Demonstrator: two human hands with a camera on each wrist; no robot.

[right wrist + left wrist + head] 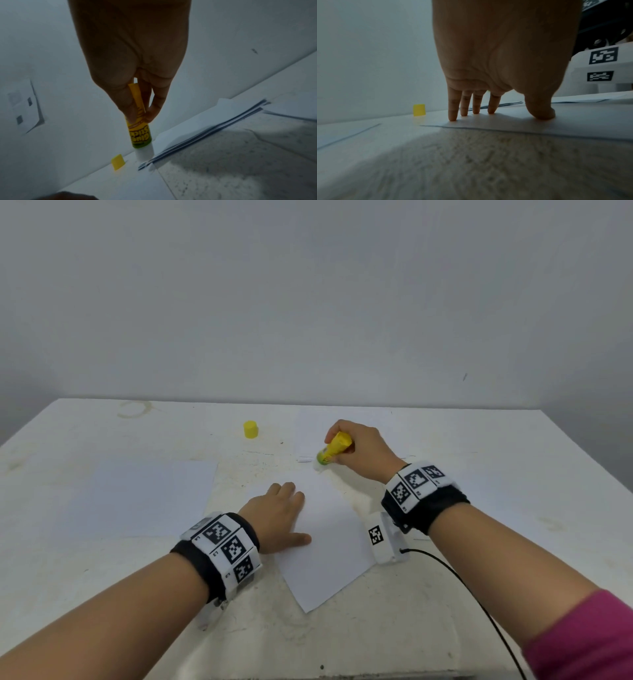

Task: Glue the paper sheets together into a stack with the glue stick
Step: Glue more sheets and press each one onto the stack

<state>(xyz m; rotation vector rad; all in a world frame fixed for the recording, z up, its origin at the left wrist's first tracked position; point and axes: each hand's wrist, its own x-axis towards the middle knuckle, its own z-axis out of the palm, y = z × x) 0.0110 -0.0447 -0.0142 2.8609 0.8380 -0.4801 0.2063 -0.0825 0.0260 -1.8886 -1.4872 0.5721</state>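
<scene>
A white paper sheet lies tilted in the middle of the table. My left hand lies flat on its left part, fingers straight and pressing the sheet down. My right hand grips a yellow and green glue stick, its white tip down on the far corner of that sheet. Thumb and fingers pinch the glue stick. A small pile of white sheets lies behind it, with its edges showing. Another sheet lies to the left.
The yellow cap stands on the table behind the sheets, also seen as the cap and the cap. A black cable runs from my right wrist toward the front edge. A wall rises behind the table.
</scene>
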